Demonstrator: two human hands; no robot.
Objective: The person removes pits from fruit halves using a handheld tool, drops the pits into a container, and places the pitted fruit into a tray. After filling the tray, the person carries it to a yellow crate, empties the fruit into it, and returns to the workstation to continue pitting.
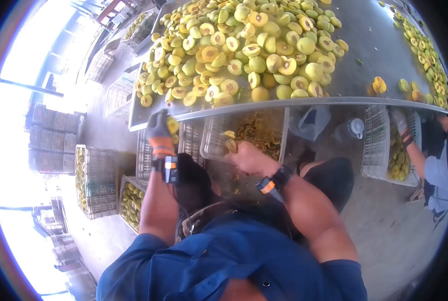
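Observation:
My left hand (159,131), in a grey glove with an orange cuff, is at the near edge of the metal table (354,75). Its fingers are curled beside a yellow fruit half (173,125), which it seems to hold. My bare right hand (251,157) is closed over a crate (219,131) below the table edge. At its fingertips is a small yellow-brown piece (231,145), too blurred to name surely. Brownish scraps (259,131) lie in that crate. A large heap of halved yellow-green fruit (244,55) covers the table in front of me.
Crates of fruit (94,180) stand at my left. A co-worker's gloved hand (400,124) is over a fruit crate (377,150) at right. A clear plastic bag (310,120) and a lidded container (355,128) are under the table. More fruit (424,55) lies at far right.

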